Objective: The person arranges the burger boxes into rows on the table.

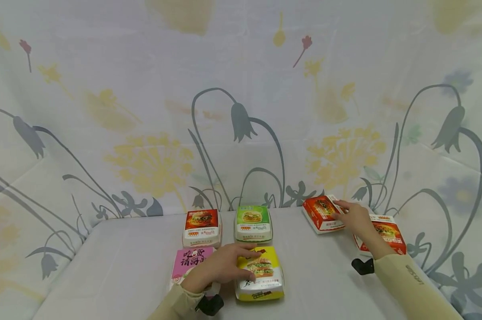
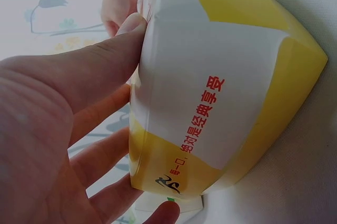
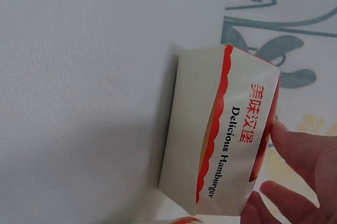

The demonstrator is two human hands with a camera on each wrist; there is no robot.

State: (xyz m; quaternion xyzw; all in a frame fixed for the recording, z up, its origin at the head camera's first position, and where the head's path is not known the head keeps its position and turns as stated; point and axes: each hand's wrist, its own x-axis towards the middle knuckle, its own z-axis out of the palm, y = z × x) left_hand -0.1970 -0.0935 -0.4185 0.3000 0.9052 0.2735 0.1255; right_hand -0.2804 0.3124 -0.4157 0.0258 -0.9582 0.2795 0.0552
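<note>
My left hand (image 1: 225,266) rests on the yellow burger box (image 1: 260,273), thumb and fingertips touching its top; in the left wrist view the fingers (image 2: 100,161) lie along the edge of the yellow box (image 2: 210,92). My right hand (image 1: 357,218) touches the red burger box (image 1: 324,214) at the back right, which sits turned at an angle. In the right wrist view the thumb and fingers of the right hand (image 3: 300,176) are at the upper edge of the red-and-white box (image 3: 226,134).
A second red box (image 1: 388,235) lies beneath the right forearm. A red-and-white box (image 1: 202,227) and a green box (image 1: 253,223) stand side by side at the back middle. The pink box (image 1: 190,260) is partly hidden by the left hand. A flowered cloth (image 1: 241,66) hangs behind the table.
</note>
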